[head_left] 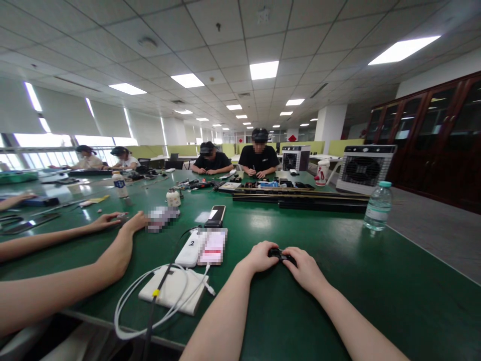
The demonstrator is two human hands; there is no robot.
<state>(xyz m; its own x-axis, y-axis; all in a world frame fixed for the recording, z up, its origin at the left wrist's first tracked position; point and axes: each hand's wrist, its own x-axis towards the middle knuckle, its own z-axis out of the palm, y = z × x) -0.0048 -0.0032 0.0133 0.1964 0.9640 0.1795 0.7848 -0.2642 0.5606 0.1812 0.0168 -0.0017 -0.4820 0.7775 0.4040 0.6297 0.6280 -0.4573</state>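
Observation:
Low over the green table [319, 311], my left hand [260, 256] and my right hand [305, 266] hold a small black part [280, 254] between them. The left fingers close on its left end, and the right thumb and fingers grip its right end. The part's underside and its ends are hidden by the fingers. To the left of my hands lie a white power bank [189, 248] marked 2 and a phone [212, 246] with a lit screen.
A white box [173, 290] with a looped white cable lies left of my forearm. A water bottle [378, 206] stands at the right. Black rails [300, 198] lie across the back. Another person's hands [131, 221] work at the left.

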